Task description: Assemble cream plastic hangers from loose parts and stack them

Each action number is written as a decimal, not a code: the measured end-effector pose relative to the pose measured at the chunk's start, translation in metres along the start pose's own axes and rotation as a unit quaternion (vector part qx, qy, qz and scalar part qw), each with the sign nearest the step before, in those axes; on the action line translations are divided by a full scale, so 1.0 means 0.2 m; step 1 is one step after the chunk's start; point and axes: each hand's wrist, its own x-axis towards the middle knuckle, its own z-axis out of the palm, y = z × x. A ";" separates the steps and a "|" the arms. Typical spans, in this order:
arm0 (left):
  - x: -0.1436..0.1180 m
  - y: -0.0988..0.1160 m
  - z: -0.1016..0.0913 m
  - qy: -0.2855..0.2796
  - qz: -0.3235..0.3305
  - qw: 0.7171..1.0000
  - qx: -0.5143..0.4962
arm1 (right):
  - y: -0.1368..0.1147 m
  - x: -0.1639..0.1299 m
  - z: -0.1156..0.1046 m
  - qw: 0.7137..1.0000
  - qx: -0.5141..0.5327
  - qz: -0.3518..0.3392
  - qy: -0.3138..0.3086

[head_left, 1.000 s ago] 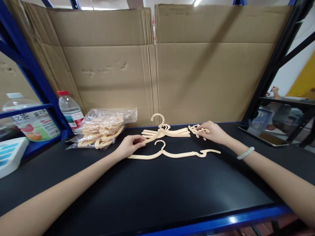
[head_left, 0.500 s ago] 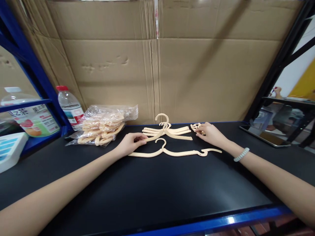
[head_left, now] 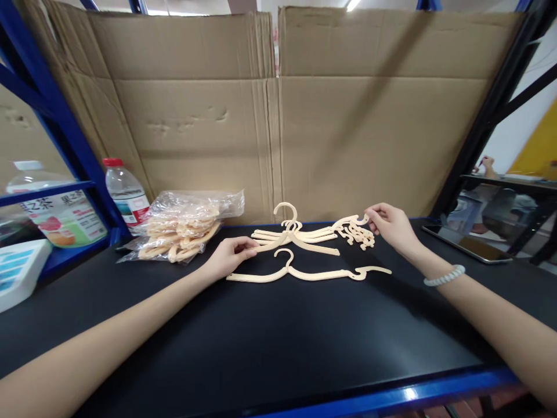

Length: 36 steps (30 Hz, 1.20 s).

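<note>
My left hand (head_left: 228, 256) pinches the left arm end of a cream plastic hanger (head_left: 314, 246), which lies over a stack of similar hangers (head_left: 324, 231). Off to the right, my right hand (head_left: 393, 228) grips one end of a small cream hook piece (head_left: 349, 220) between thumb and fingers. That piece is raised at a slant over a small pile of similar hook pieces (head_left: 362, 236). In front of the stack another hanger (head_left: 319, 276) lies flat on the table, with a curved hook piece (head_left: 376, 269) at its right end.
A clear plastic bag (head_left: 191, 210) full of cream hanger parts lies at the back left. Behind it stand a red-capped bottle (head_left: 126, 194) and a blue frame (head_left: 98, 200). A dark tablet-like slab (head_left: 467, 244) lies at the right. Cardboard (head_left: 383, 133) walls the table's back.
My right hand has moved up and rightward from the pile, lifting a hook piece. My left hand stays on the hanger end. The camera view has tilted slightly upward.
</note>
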 end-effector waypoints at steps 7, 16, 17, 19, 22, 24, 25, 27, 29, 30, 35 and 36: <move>-0.01 0.02 0.00 0.007 -0.005 1.000 0.000 | -0.04 -0.07 0.07 0.920 0.310 0.199 -0.135; 0.00 0.01 -0.01 0.005 0.007 1.000 0.005 | -0.05 -0.10 0.09 0.909 0.300 0.205 -0.203; 0.00 0.01 -0.01 0.005 0.005 1.000 0.005 | -0.05 -0.10 0.09 0.913 0.290 0.206 -0.199; -0.01 0.01 -0.01 0.006 0.002 1.000 0.004 | -0.05 -0.10 0.10 0.914 0.290 0.207 -0.197; -0.01 0.02 -0.01 0.007 0.000 1.000 0.003 | -0.06 -0.10 0.10 0.886 0.341 0.205 -0.238; -0.01 0.02 -0.01 0.007 0.000 1.000 0.004 | -0.08 -0.11 0.10 0.857 0.380 0.219 -0.270; -0.01 0.03 -0.01 0.008 0.000 1.000 0.004 | -0.10 -0.11 0.10 0.844 0.394 0.231 -0.281; -0.01 0.03 -0.01 0.008 0.002 1.000 0.008 | -0.12 -0.12 0.09 0.825 0.408 0.254 -0.298; -0.01 0.03 -0.01 0.008 0.003 1.000 0.011 | -0.13 -0.13 0.09 0.822 0.404 0.262 -0.304; -0.01 0.03 -0.01 0.009 0.004 1.000 0.012 | -0.13 -0.13 0.09 0.830 0.392 0.259 -0.302; -0.01 0.03 -0.01 0.012 0.003 1.000 0.011 | -0.08 -0.12 0.10 0.928 0.236 0.160 -0.241; -0.01 0.03 -0.01 0.012 0.003 1.000 0.011 | -0.07 -0.12 0.10 0.936 0.214 0.141 -0.242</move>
